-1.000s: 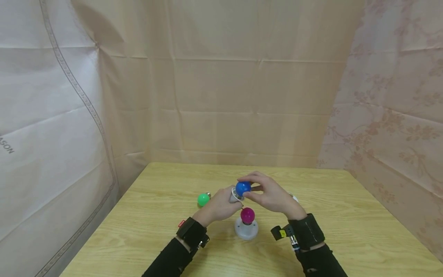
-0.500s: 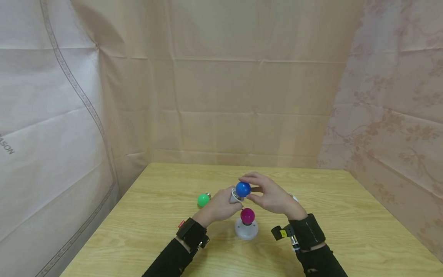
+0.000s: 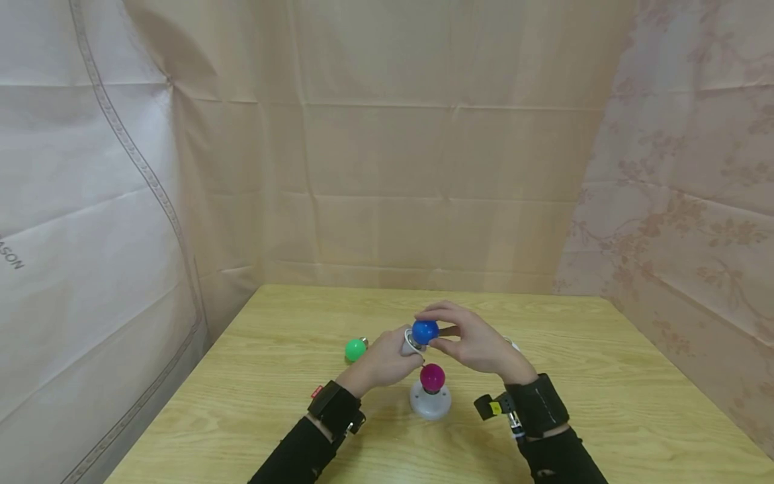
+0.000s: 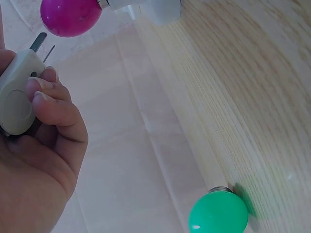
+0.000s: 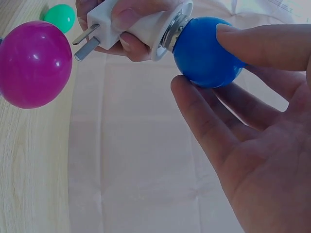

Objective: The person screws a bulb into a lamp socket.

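My left hand (image 3: 387,357) grips a white plug-in lamp socket (image 5: 141,30), its two metal prongs sticking out toward the magenta bulb. A blue light bulb (image 5: 206,52) has its threaded metal base at the socket's mouth, with some of the thread showing outside the rim. My right hand (image 3: 474,339) holds the blue bulb's globe between thumb and fingertips. Just below both hands, a magenta bulb (image 3: 433,378) stands upright in a round white lamp base (image 3: 430,405) on the table. In the left wrist view, the blue bulb is out of sight.
A green bulb (image 3: 355,349) lies on the wooden table (image 3: 605,403), left of my left hand. Behind my right wrist a white object (image 3: 512,343) shows only partly. Cloth sheets hang around the table's back and sides.
My right thumb and fingers shift slightly around the blue bulb, which stays at the socket's mouth. My left hand and the things on the table keep their places.
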### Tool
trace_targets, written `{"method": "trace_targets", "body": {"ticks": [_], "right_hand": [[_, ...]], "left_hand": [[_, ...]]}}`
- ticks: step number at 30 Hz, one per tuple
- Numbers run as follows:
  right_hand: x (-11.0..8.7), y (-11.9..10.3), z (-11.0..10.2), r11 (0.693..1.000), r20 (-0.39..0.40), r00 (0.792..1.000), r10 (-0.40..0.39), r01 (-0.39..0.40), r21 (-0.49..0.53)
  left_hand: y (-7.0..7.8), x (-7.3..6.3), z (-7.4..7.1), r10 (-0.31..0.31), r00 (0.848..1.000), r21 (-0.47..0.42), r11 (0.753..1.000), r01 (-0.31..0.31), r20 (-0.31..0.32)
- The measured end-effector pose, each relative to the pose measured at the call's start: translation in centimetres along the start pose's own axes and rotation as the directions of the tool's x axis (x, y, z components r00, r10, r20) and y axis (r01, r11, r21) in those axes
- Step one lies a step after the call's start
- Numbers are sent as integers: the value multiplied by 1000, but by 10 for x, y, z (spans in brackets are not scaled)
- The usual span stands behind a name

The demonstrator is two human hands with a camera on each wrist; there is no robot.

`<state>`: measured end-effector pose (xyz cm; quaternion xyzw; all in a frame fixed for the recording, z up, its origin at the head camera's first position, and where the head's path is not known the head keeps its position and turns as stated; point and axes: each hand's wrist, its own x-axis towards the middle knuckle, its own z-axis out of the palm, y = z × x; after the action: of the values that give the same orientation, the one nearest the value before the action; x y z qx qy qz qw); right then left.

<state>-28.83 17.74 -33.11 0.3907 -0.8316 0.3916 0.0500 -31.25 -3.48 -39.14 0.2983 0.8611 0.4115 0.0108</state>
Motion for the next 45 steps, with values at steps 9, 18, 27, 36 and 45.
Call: {"method": "trace_targets", "body": {"ticks": [9, 18, 27, 36, 45], "right_hand": [[0, -3, 3, 1000, -44, 999, 21, -22, -22], [0, -3, 4, 999, -63, 998, 32, -33, -24], [0, -2, 2, 999, -68, 997, -33, 31, -30], [0, 0, -1, 999, -8, 1000, -28, 28, -21], [0, 0, -3, 1000, 12, 1000, -15, 15, -13]], "left_hand": [[0, 1, 0, 18, 1000, 12, 1000, -18, -1], [0, 1, 0, 21, 1000, 25, 999, -21, -3], [1, 0, 1, -3, 1000, 6, 1000, 3, 14], [0, 0, 0, -4, 1000, -2, 1000, 4, 14], [-1, 0, 1, 8, 1000, 4, 1000, -8, 7]]}}
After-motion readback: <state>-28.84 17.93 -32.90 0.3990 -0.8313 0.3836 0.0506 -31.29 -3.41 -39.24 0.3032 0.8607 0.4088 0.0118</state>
